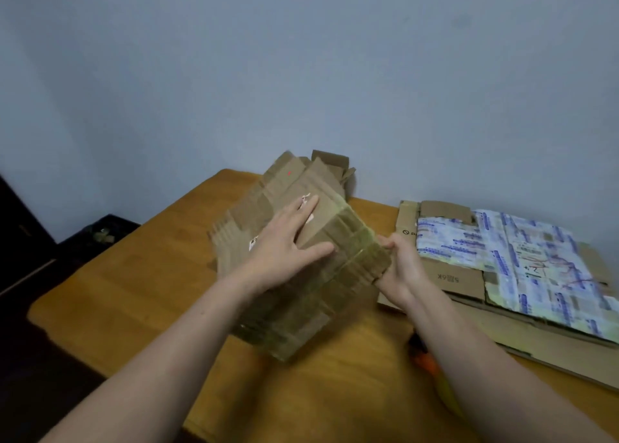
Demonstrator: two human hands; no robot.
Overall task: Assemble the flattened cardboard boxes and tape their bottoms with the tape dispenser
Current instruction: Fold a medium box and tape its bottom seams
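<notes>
Flattened cardboard boxes (318,295): one stack on the wooden table (134,291), none assembled.
I saw the left hand (284,244) lying flat, fingers straight, on top; the right hand (402,265) gripped its right edge. No box stood opened or taped; I judged the whole job remained.

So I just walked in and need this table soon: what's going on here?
A person is handling a stack of flattened boxes on the table. The left hand lies flat on top of it, and the right hand grips its right edge with curled fingers. A big cardboard sheet, partly covered with printed paper, lies to the right.
</notes>
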